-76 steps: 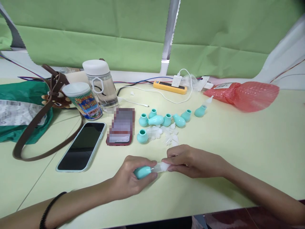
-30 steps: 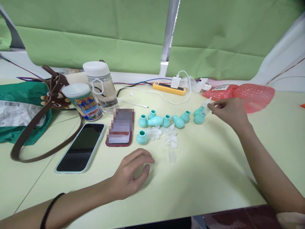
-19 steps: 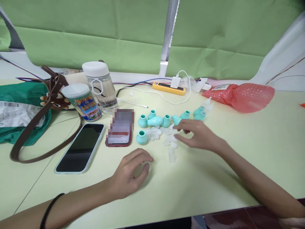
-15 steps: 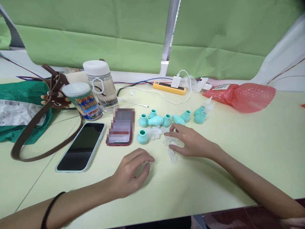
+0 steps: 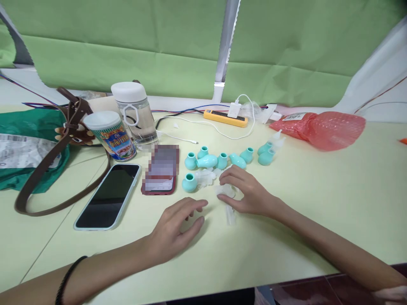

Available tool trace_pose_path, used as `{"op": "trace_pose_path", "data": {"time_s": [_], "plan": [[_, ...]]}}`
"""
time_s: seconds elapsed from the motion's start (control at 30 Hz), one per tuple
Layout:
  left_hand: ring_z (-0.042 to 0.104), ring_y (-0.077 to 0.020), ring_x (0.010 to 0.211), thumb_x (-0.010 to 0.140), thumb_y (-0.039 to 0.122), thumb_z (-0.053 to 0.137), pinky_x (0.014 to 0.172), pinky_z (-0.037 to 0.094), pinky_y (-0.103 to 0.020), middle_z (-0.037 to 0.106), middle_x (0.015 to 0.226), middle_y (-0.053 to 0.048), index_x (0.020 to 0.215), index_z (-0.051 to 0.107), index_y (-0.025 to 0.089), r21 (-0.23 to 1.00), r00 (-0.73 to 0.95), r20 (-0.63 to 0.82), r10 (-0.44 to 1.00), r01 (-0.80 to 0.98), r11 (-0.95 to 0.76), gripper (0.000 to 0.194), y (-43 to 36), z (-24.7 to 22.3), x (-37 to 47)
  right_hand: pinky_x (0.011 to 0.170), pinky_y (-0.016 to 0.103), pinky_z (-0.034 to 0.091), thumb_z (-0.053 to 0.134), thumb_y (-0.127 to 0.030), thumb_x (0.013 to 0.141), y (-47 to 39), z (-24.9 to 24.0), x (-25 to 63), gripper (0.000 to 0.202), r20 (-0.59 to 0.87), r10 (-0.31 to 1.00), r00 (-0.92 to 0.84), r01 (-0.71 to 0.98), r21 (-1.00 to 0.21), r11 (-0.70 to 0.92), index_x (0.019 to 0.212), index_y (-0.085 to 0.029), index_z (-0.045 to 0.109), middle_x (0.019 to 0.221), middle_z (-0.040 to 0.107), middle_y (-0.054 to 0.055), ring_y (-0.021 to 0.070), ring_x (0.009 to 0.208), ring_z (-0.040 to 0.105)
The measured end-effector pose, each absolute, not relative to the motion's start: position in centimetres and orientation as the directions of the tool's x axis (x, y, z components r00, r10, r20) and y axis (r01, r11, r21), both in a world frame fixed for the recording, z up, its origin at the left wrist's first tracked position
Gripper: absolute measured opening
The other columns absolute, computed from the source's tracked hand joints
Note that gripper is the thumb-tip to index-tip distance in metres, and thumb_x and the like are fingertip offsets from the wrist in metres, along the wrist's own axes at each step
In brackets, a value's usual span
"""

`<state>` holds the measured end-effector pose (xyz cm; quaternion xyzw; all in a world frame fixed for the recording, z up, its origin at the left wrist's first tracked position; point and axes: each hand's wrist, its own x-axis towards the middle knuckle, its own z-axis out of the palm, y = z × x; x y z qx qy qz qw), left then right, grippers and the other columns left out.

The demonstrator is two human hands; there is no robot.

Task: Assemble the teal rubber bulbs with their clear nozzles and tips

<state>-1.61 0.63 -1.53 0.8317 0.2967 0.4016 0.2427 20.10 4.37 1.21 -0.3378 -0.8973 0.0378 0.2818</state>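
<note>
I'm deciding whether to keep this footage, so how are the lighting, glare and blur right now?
Head view: fairly even light, with a soft shadow beside the left hand; head view: small glints on the teal bulbs; head view: translucent pieces by the right hand look blurred and washed out, their edges hard to separate; head view: pixelation hides much of the red-cased phone.
</note>
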Motion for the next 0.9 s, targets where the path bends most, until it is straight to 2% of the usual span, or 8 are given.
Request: {"op": "trace_pose_path", "data": {"time_s": [0.17, 0.33, 0.43, 0.53, 0.6, 0.67, 0.77, 0.9], "plan": [[0.053, -0.0145, 0.075, 0.076, 0.011, 0.054, 0.065, 0.048, -0.026, 0.057, 0.087, -0.007, 0.117, 0.042, 0.020, 0.654, 0.599, 0.532, 0.598, 0.158, -0.740, 0.044, 0.4, -1.1, -1.7, 0.056, 0.022, 0.040, 0.056, -0.023, 0.072, 1.3, 1.9, 18.0, 0.014, 0.487, 0.609, -0.626, 0.346, -0.526, 0.777, 0.082, -0.013, 0.054, 0.065, 0.055, 0.002, 0.0099, 0.060, 0.048], [0.058, -0.0159, 0.079, 0.072, 0.007, 0.058, 0.067, 0.049, -0.026, 0.061, 0.088, -0.008, 0.109, 0.051, 0.019, 0.662, 0.599, 0.581, 0.551, 0.046, -0.748, 0.040, 0.2, -0.7, -1.7, 0.045, 0.018, 0.038, 0.057, -0.027, 0.072, 0.1, 1.5, 17.0, 0.015, 0.289, 0.780, -0.556, 0.322, -0.790, 0.522, 0.074, -0.012, 0.062, 0.053, 0.052, 0.000, 0.0064, 0.047, 0.043], [0.059, -0.0147, 0.071, 0.069, 0.008, 0.061, 0.062, 0.050, -0.025, 0.064, 0.080, -0.006, 0.105, 0.053, 0.017, 0.696, 0.547, 0.571, 0.612, 0.073, -0.715, 0.038, 0.2, -0.9, -1.5, 0.046, 0.018, 0.041, 0.052, -0.027, 0.077, 0.3, 1.6, 16.9, 0.018, 0.221, 0.814, -0.537, 0.319, -0.840, 0.438, 0.074, -0.013, 0.063, 0.059, 0.059, 0.002, 0.0073, 0.050, 0.049], [0.060, -0.0133, 0.063, 0.070, 0.012, 0.061, 0.059, 0.050, -0.023, 0.065, 0.074, -0.006, 0.096, 0.059, 0.014, 0.752, 0.493, 0.481, 0.725, 0.193, -0.630, 0.026, 0.2, -1.0, -1.4, 0.053, 0.019, 0.043, 0.051, -0.024, 0.077, 1.4, 2.5, 17.8, 0.016, 0.391, 0.789, -0.475, 0.406, -0.697, 0.591, 0.080, -0.013, 0.063, 0.066, 0.062, 0.003, 0.0083, 0.055, 0.053], [0.061, -0.0133, 0.061, 0.070, 0.016, 0.060, 0.059, 0.050, -0.023, 0.067, 0.072, -0.006, 0.091, 0.061, 0.013, 0.811, 0.433, 0.369, 0.822, 0.281, -0.512, 0.021, 0.2, -1.0, -1.3, 0.055, 0.021, 0.043, 0.053, -0.024, 0.075, 2.9, 3.1, 19.2, 0.015, 0.576, 0.737, -0.355, 0.573, -0.489, 0.658, 0.081, -0.013, 0.062, 0.068, 0.062, 0.004, 0.0093, 0.055, 0.053], [0.062, -0.0139, 0.062, 0.071, 0.020, 0.059, 0.060, 0.051, -0.023, 0.067, 0.071, -0.005, 0.090, 0.062, 0.013, 0.874, 0.382, 0.240, 0.892, 0.314, -0.370, 0.021, 0.2, -0.9, -1.2, 0.056, 0.023, 0.042, 0.052, -0.026, 0.075, 4.7, 3.3, 21.0, 0.016, 0.685, 0.669, -0.289, 0.773, -0.245, 0.585, 0.079, -0.014, 0.062, 0.063, 0.061, 0.003, 0.0114, 0.055, 0.054], [0.062, -0.0152, 0.066, 0.071, 0.023, 0.058, 0.063, 0.050, -0.024, 0.067, 0.071, -0.005, 0.090, 0.062, 0.013, 0.930, 0.349, 0.115, 0.930, 0.293, -0.224, 0.022, 0.3, -0.9, -1.0, 0.050, 0.024, 0.038, 0.050, -0.028, 0.075, 6.9, 2.9, 23.2, 0.021, 0.564, 0.785, -0.256, 0.941, -0.041, 0.337, 0.084, -0.014, 0.062, 0.070, 0.062, 0.005, 0.0133, 0.054, 0.054], [0.057, -0.0131, 0.058, 0.069, 0.022, 0.059, 0.056, 0.047, -0.023, 0.062, 0.063, -0.003, 0.085, 0.063, 0.014, 0.932, 0.325, 0.097, 0.941, 0.302, -0.200, 0.019, 0.4, -1.0, -1.0, 0.049, 0.024, 0.036, 0.047, -0.033, 0.075, 8.1, 1.7, 24.1, 0.027, 0.376, 0.909, -0.179, 0.984, 0.081, 0.160, 0.091, -0.016, 0.060, 0.081, 0.062, 0.005, 0.0170, 0.063, 0.057]]}}
